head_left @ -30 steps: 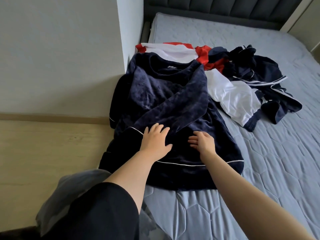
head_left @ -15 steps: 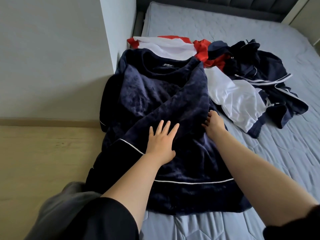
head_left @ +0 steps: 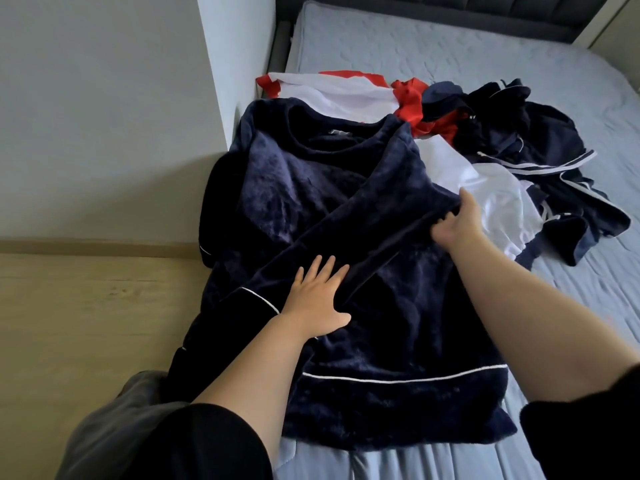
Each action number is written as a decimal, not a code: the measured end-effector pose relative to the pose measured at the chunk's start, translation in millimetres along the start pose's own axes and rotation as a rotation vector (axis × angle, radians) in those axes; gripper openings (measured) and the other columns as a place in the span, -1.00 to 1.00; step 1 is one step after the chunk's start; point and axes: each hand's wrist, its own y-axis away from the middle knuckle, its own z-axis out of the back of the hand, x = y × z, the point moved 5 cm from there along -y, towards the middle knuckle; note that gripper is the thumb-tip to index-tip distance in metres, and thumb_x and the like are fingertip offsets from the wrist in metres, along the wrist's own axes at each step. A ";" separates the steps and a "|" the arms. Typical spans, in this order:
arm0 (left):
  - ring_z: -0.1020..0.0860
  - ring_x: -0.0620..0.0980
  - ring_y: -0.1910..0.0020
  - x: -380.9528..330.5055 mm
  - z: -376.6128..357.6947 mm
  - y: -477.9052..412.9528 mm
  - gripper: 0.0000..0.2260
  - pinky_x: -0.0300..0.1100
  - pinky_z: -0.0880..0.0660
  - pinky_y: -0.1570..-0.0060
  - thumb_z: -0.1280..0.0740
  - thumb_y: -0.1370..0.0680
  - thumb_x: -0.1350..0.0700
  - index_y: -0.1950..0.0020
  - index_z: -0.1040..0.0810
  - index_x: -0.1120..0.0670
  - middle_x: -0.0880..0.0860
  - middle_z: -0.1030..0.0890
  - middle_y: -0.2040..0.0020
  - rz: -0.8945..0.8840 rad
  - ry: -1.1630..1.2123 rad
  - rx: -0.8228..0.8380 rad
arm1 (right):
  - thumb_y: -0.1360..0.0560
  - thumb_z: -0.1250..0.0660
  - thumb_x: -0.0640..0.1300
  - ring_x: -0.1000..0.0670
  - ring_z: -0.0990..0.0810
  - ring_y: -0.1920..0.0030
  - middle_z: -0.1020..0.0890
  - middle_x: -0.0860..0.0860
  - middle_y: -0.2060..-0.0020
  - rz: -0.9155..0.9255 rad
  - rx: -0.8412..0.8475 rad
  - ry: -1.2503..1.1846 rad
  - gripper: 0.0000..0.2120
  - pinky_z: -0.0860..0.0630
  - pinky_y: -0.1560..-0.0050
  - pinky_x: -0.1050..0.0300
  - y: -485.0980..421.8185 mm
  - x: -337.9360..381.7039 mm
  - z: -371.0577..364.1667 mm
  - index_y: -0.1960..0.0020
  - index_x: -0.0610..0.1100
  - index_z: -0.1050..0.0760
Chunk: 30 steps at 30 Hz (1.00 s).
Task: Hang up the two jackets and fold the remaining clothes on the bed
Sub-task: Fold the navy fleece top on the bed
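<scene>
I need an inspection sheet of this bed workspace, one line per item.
Surface: grey quilted mattress, partly covered.
Job's things: navy velvet top spread flat, one sleeve folded across; white and red garment and dark navy garments heaped behind.
Clutter: nothing seen.
Hands: left hand lies flat on the sleeve; right hand grips the top's edge.
Cables: nothing seen.
Surroundings: white wall, wooden floor, dark headboard.

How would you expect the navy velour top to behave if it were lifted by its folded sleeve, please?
The navy velour top would probably sag limply: its edge already droops off the bed. Its plush pile suggests moderate weight, and should grip rather than slide.
</scene>
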 end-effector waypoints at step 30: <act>-0.30 0.13 -0.36 72.6 55.4 54.2 -0.48 0.07 -0.26 -0.28 -0.17 -0.57 -0.18 -0.45 -0.24 0.05 0.10 -0.35 -0.38 0.677 0.124 -0.134 | -0.58 -0.15 0.13 -0.12 -0.55 0.01 -0.54 -0.15 0.03 -0.278 0.140 0.024 -0.61 -0.48 -0.05 0.04 97.2 -148.5 31.5 -0.03 -0.22 -0.44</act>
